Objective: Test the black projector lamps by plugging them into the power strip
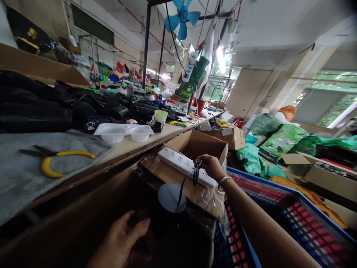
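Nearest the camera, the person's left hand [122, 238] lies with loosely spread fingers on the dark contents of a big cardboard box [83, 219], gripping nothing. Just beyond it a round grey disc [171, 197] sits on top, a thin black cord [185, 182] rising from it to the right. The right hand [212, 166] is closed around a bundled black cable tie-up [196, 171] at the near end of a white power strip [184, 165], which lies across a smaller open carton [195, 149]. To the right stands a blue crate [295, 208]. On the left, yellow-handled pliers [55, 158] rest on grey felt on the workbench [134, 145]; farther along sits a white plastic tray [124, 132]. A blue fan [182, 16] hangs far above.
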Available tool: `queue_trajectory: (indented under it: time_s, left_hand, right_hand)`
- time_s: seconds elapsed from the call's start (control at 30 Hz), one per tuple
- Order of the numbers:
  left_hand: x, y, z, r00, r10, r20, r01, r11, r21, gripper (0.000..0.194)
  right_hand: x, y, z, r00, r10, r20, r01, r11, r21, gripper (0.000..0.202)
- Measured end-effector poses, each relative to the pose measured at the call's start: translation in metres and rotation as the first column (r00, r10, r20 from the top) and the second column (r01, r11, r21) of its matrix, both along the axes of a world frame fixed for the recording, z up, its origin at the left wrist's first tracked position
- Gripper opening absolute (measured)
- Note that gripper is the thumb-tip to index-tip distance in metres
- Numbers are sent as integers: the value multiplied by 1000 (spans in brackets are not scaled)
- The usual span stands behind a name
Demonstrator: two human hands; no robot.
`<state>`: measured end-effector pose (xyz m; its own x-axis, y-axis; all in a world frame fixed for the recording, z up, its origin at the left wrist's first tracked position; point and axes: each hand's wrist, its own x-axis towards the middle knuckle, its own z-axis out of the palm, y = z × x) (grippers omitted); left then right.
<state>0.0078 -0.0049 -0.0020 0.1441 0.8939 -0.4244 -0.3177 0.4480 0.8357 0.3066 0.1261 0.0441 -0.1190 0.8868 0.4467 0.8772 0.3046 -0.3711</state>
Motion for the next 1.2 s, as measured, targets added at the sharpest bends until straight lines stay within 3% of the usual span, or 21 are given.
queue_trajectory:
  time_s: [0.1,0.2,0.33,0.53,0.97,1.2]
  left_hand:
    - [0,2,-3,1000,2,8,-1,1000,-31,63]
    - [-2,5,-1,999,-42,29,43,999,-1,60]
    - [-4,9,10,994,-95,55,90,993,75,43]
    - [-11,18,26,991,-134,1,133,987,94,32]
    - [-13,27,25,996,-90,9,88,985,147,20]
    - [-12,24,26,994,-111,-4,111,988,112,16]
  right_hand:
    - [-3,4,-4,999,12,49,-10,999,-43,19]
    - [-6,4,-16,999,-54,-6,54,998,-13,19]
    - [-9,3,-34,986,-126,-105,133,989,59,22]
    - [-7,8,-49,947,-108,-302,139,987,82,28]
    - [-16,2,-45,910,-155,-384,184,982,40,20]
    - [-32,-9,-33,892,-268,-363,271,962,-43,22]
